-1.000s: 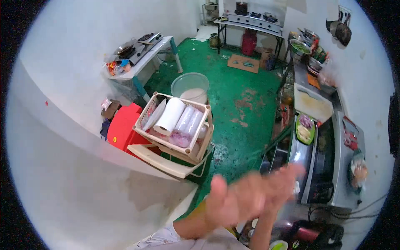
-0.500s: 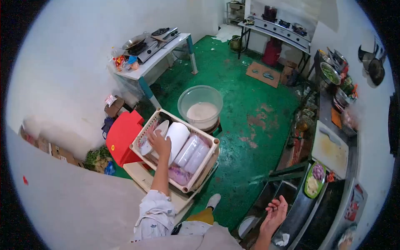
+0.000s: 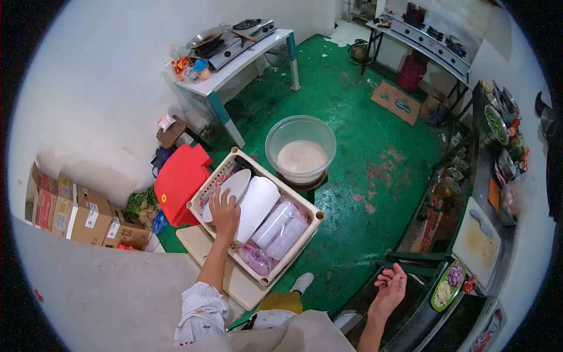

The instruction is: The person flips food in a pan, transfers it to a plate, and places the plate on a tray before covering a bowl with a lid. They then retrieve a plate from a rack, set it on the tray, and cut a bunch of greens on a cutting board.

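Observation:
My left hand (image 3: 224, 212) reaches into a cream plastic basket (image 3: 300, 242), its fingers spread over a white oval dish (image 3: 236, 186). Beside the dish in the basket lie a white rounded item (image 3: 258, 205), clear-wrapped white packs (image 3: 280, 230) and a bag with purple contents (image 3: 257, 258). My right hand (image 3: 390, 288) hangs in the air at the lower right, fingers loosely curled and apart, with nothing in it.
A clear tub (image 3: 301, 149) of whitish contents stands beyond the basket. A red plastic piece (image 3: 179, 185) is at its left. Two stove tables stand behind. On the right counter are a cutting board (image 3: 478, 246) and a green tray (image 3: 448, 286) of chopped food.
The view has shifted, so the basket sits lower and more boxes show at the left. My left hand remains over the white dish. My right hand is still raised and empty.

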